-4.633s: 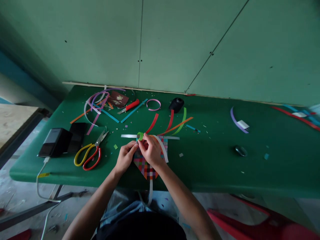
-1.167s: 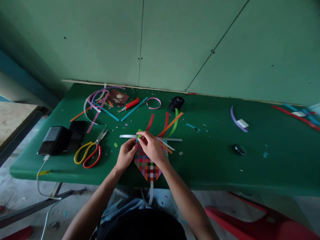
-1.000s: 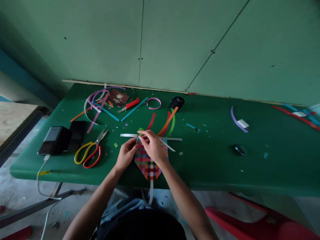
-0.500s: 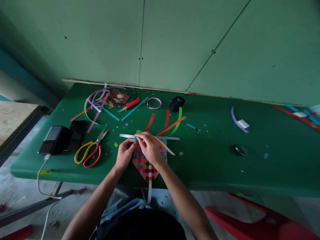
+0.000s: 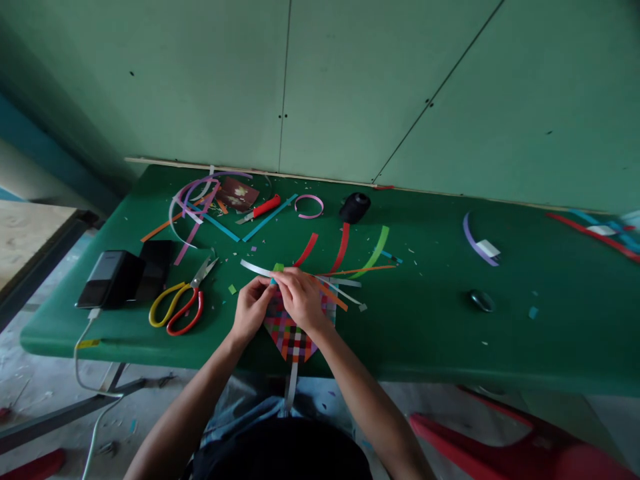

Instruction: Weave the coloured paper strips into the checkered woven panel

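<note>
A woven piece of many-coloured strips [image 5: 296, 333] lies at the front edge of the green table, partly under both hands. My left hand [image 5: 251, 308] pinches its upper left edge, near small green and blue strip ends. Right beside it, the fingers of my right hand [image 5: 299, 297] are closed on the same edge, their tips nearly meeting the left ones. A white strip [image 5: 255, 268] sticks out to the left of the fingertips. Red strips [image 5: 342, 248], a green strip [image 5: 375, 253] and orange strips fan out beyond the hands. The exact grip is too small to make out.
Scissors [image 5: 194, 293] and a black device [image 5: 107, 280] with a cable lie on the left. Farther back are a red cutter [image 5: 265, 207], loose strips, a pink ring [image 5: 309, 207] and a black spool [image 5: 355, 208]. A dark oval object [image 5: 481, 300] sits on the right.
The woven piece has turned slightly clockwise under the hands. Its red, green and orange strip ends have swung to the right. Both hands stay almost in place.
</note>
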### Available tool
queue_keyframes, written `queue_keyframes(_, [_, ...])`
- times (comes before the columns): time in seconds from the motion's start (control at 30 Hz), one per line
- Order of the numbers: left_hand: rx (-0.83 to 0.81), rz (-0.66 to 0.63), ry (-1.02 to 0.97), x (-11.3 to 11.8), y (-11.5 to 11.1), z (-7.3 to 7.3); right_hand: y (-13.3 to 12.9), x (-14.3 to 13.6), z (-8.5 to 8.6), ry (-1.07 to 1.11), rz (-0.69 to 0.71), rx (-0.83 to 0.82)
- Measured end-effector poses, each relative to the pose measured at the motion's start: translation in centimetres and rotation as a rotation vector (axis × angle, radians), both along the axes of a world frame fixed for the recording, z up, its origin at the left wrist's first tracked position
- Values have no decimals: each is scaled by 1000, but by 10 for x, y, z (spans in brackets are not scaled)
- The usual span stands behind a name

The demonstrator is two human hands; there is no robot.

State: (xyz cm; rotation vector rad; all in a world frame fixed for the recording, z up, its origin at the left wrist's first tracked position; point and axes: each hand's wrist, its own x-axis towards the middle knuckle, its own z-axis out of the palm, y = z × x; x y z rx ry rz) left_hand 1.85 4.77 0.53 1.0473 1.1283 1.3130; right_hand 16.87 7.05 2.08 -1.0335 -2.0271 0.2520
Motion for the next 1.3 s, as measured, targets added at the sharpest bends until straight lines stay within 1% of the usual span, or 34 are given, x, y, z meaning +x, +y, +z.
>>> queue_keyframes(0.23, [0, 13, 15, 1, -1, 1, 1, -1, -6, -20, -5, 53])
queue_keyframes(0.47, [-21, -5, -1, -1, 0, -2, 1, -2, -12, -13, -19, 6])
queue_keyframes(0.57, [-5, 2, -22, -2, 1, -2, 0, -3, -14, -1, -12, 32])
queue_keyframes(0.67, [2, 22, -29, -2, 1, -3, -1, -5, -14, -15, -5, 59])
queue_keyframes(0.83, [-21, 46, -55, -3, 0, -5, -5, -7, -12, -50, 1, 51])
queue_keyframes(1.0, [-31, 47, -54, -3, 0, -3, -4, -8, -11, 5, 14, 76])
queue_keyframes(1.17, [-36, 2, -44, -2, 0, -3, -1, -8, -8, 13, -15, -6])
queue_keyframes(1.3, [-41, 0, -35, -2, 0, -4, 0, -9, -5, 26, -13, -50])
